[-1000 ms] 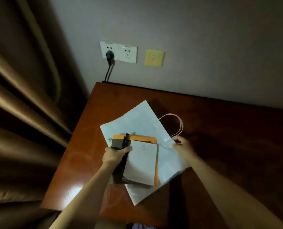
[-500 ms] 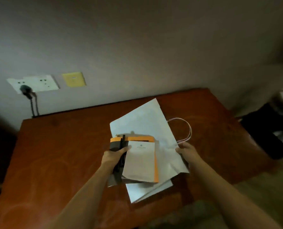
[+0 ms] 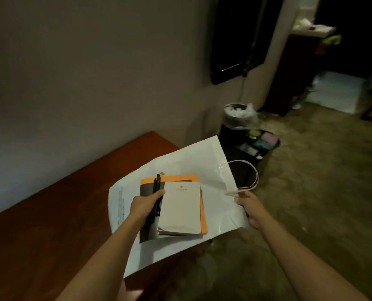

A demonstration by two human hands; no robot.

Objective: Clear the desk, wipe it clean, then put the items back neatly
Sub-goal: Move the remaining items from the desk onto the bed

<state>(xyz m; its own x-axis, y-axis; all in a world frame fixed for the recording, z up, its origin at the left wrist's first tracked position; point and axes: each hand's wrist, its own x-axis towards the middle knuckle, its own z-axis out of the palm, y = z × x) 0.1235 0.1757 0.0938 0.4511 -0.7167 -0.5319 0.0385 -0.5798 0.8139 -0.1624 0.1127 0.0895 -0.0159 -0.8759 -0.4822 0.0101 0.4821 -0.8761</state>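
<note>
A flat white paper bag (image 3: 193,161) with cord handles (image 3: 249,179) is held up over the right end of the reddish wooden desk (image 3: 56,205). On the bag lie an orange folder (image 3: 203,222), a cream notepad (image 3: 178,205) and black pens (image 3: 156,190). My left hand (image 3: 145,204) grips the stack from the left, thumb pressing the pens onto it. My right hand (image 3: 247,206) grips the bag's right edge near the handles.
A bin lined with a clear bag (image 3: 238,115) stands on the carpet by the wall. Beside it lies an open black case (image 3: 254,144) with small items. A dark screen (image 3: 237,35) hangs on the wall; a dark cabinet (image 3: 293,68) stands farther right.
Both hands have lifted the bag with its stack off the desk and carried it to the right. My view has swung right, from the wall sockets to the floor and bin.
</note>
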